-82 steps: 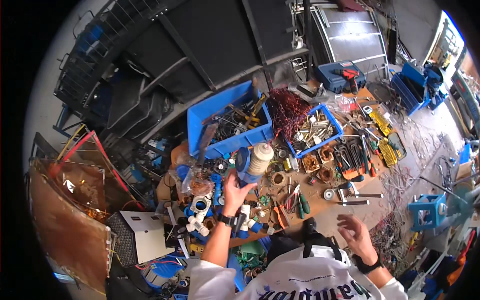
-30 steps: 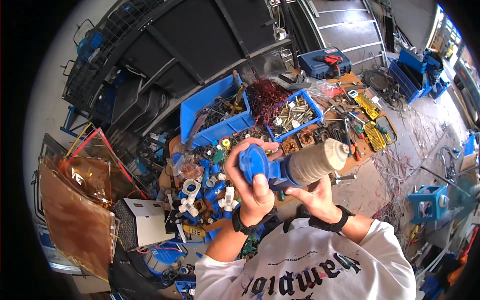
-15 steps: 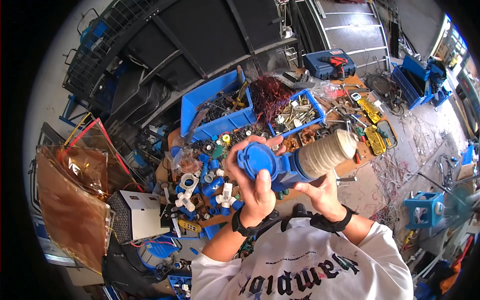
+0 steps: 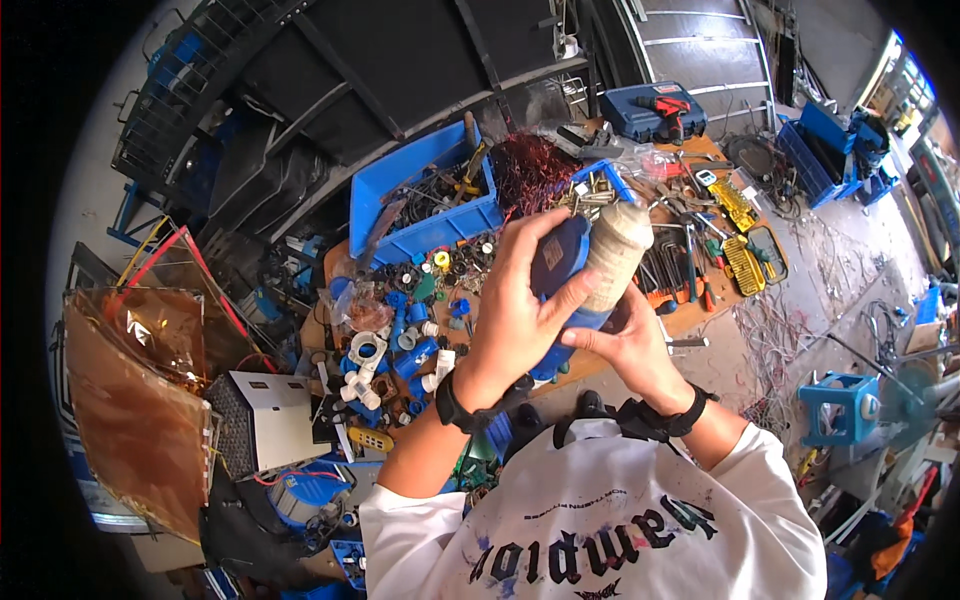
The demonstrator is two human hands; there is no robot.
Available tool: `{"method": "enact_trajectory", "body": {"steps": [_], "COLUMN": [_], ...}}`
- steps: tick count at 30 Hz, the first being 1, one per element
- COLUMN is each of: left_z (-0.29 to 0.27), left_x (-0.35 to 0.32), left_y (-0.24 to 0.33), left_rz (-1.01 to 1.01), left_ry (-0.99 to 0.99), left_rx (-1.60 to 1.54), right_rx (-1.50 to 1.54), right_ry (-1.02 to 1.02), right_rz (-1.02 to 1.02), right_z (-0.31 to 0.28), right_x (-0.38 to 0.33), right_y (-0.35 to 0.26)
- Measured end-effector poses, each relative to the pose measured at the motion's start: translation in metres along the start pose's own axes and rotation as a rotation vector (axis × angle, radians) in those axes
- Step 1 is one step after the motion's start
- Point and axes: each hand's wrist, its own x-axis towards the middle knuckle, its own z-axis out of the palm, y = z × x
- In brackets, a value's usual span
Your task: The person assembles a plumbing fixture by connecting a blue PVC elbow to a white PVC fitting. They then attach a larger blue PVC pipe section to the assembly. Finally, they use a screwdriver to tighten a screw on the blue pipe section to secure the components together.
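Note:
Up in front of my chest I hold a blue plastic fitting with a round, cap-like disc (image 4: 560, 258) and a cream, ribbed cylinder (image 4: 620, 248) tapering to a narrow end. My left hand (image 4: 510, 315) wraps round the blue disc, its thumb pressed across the base of the cream cylinder. Lower on the right, my right hand (image 4: 640, 350) grips the blue body, its thumb pointing inward and the other fingers partly hidden behind. The cylinder's narrow end points up, away from me. Loose blue and white pipe fittings (image 4: 366, 350) lie on the workbench left of my hands.
A blue crate (image 4: 430, 235) of tools and scrap stands at the back of the workbench, beside dark red wire (image 4: 530, 170). Pliers and yellow bit cases (image 4: 745, 262) lie to the right. A red drill (image 4: 672, 108) rests on a blue case. A blue stool (image 4: 838, 410) stands on the floor.
The fitting has been turned: its cream cylinder, which pointed right, now points up and away, and the blue disc stands edge-on beside it. My left thumb has moved across onto the cylinder.

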Motion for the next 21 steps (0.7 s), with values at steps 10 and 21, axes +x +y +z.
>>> {"method": "enact_trajectory", "body": {"steps": [10,21], "left_z": [-0.055,-0.035], "left_x": [-0.067,-0.106], "left_y": [-0.026,-0.025], "left_rz": [-0.351,-0.064], "left_ry": [-0.101,0.157], "left_rx": [-0.455,-0.266], "right_rx": [0.25,0.802], "right_ry": [0.042,-0.114], "right_rz": [0.333,0.647], "right_z": [-0.024,0.001], "right_x": [0.025,0.036], "right_y": [-0.011,0.024]}}
